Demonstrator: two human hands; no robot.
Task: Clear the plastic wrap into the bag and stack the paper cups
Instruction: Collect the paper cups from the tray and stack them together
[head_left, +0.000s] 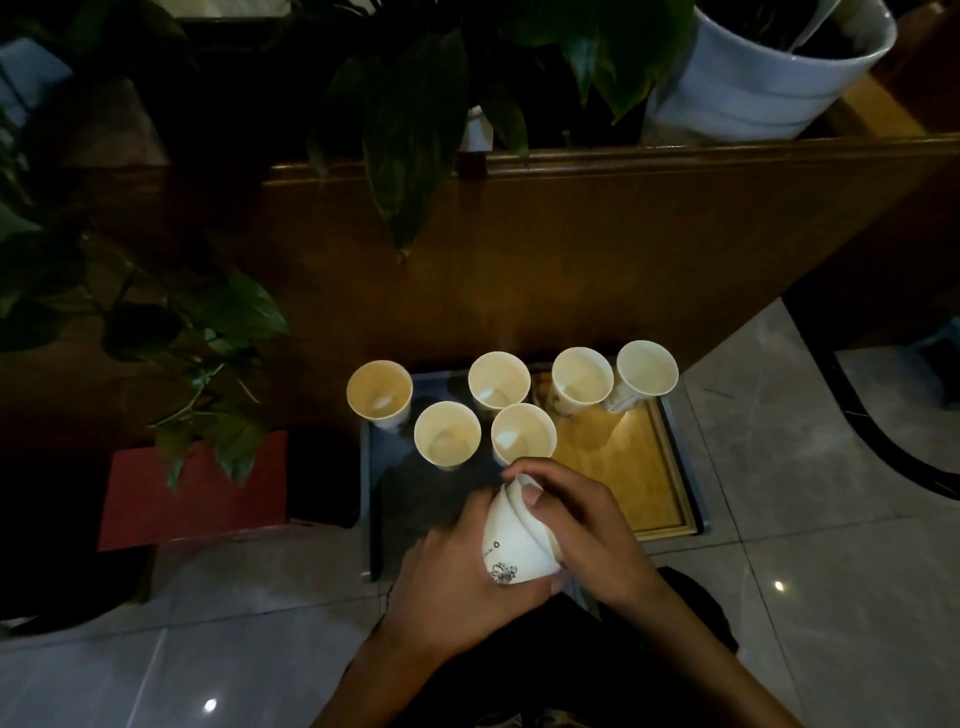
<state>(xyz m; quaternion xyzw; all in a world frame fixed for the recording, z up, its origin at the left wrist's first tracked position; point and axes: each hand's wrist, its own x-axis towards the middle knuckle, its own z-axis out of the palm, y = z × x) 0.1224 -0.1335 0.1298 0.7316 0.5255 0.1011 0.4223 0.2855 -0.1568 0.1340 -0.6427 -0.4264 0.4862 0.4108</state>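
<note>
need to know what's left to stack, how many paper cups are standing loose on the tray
6: back row far left, middle, right, far right; front row left, right.

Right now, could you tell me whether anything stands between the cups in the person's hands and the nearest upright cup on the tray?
Nothing visible does. Both hands, left and right, hold the nested cups just short of the nearest upright cup, with only bare tray between.

1. Both forearms are bare; no sleeves are seen as far as the near edge.
2. No rings, watch or gloves are worn on the left hand (457, 582) or the right hand (587, 525).
3. Dark clothing is seen between the forearms.
</note>
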